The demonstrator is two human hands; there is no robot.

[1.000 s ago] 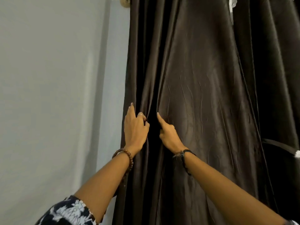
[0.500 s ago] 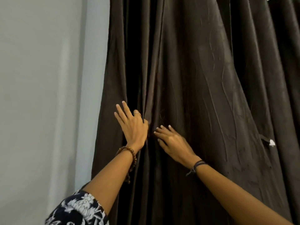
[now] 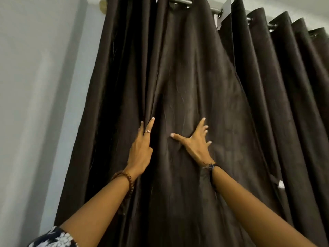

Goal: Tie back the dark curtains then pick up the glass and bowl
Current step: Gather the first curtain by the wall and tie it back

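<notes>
Left hand (image 3: pixel 140 150) and right hand (image 3: pixel 195 143) lay flat, fingers straight, on dark curtains (image 3: pixel 187 77); pale wall (image 3: pixel 35 104) alongside left edge.

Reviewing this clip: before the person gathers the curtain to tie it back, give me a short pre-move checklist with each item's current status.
1. Left hand on the dark curtain: ok, straight fingers at a fold.
2. Right hand on the curtain: ok, spread flat against the fabric.
3. Fabric actually gripped: not ok, neither hand is curled round it.
4. Curtain hung on the rod: ok, its top is threaded on the rod.
5. Tie-back within reach: cannot tell.
6. Glass and bowl located: cannot tell, not in view.
</notes>
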